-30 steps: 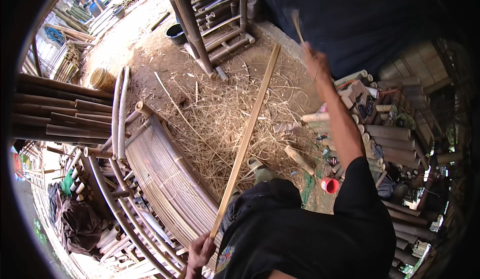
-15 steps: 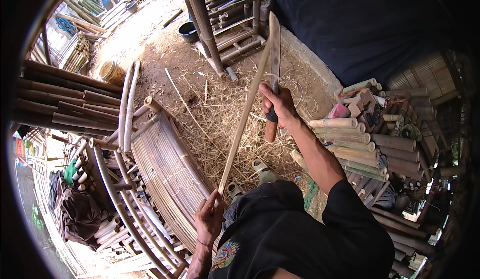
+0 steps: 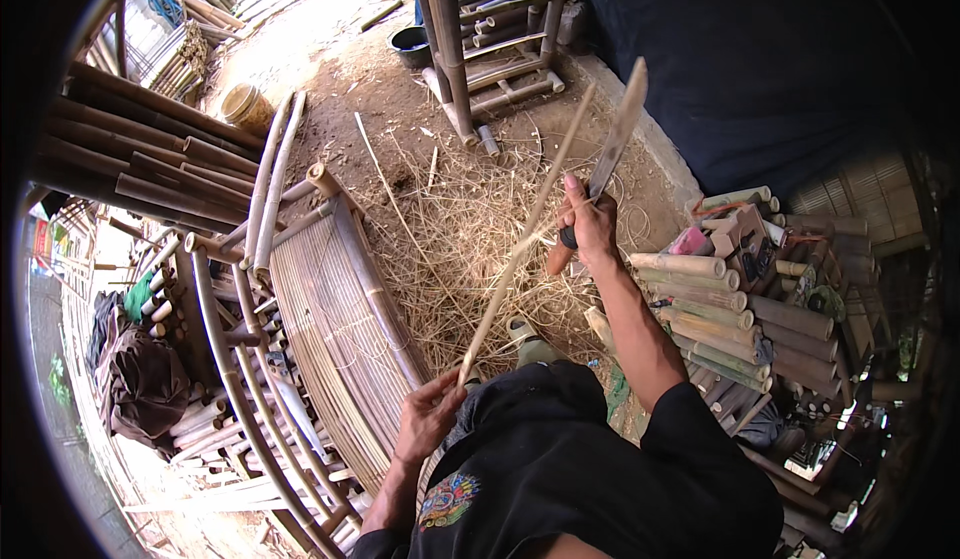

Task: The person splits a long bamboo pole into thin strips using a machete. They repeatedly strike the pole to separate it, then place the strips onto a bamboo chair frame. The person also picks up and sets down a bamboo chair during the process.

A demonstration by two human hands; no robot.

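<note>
Status: bamboo strip (image 3: 520,247) is one long piece, looks part-trimmed; shavings (image 3: 450,259) litter the ground (image 3: 350,84) below, so I'd call it mid-job. What's left to pare: can't tell, surface detail too small.

Strip is off the ground, slanting up and away from the body, right of the slatted bench's (image 3: 320,269) long right edge. Left hand (image 3: 430,419) pinches its near end. Right hand (image 3: 592,227) wraps the handle of a knife (image 3: 620,129), blade pointing up beside the strip; can't tell if those fingers touch the strip too.

Room: dirt ground, concrete kerb (image 3: 668,159) along its right edge, black sheet (image 3: 740,79) beyond. Cut bamboo stack (image 3: 785,329) at right, dark poles (image 3: 150,159) at left, basin (image 3: 410,47) beside a bamboo rack (image 3: 450,49) at the far side.
</note>
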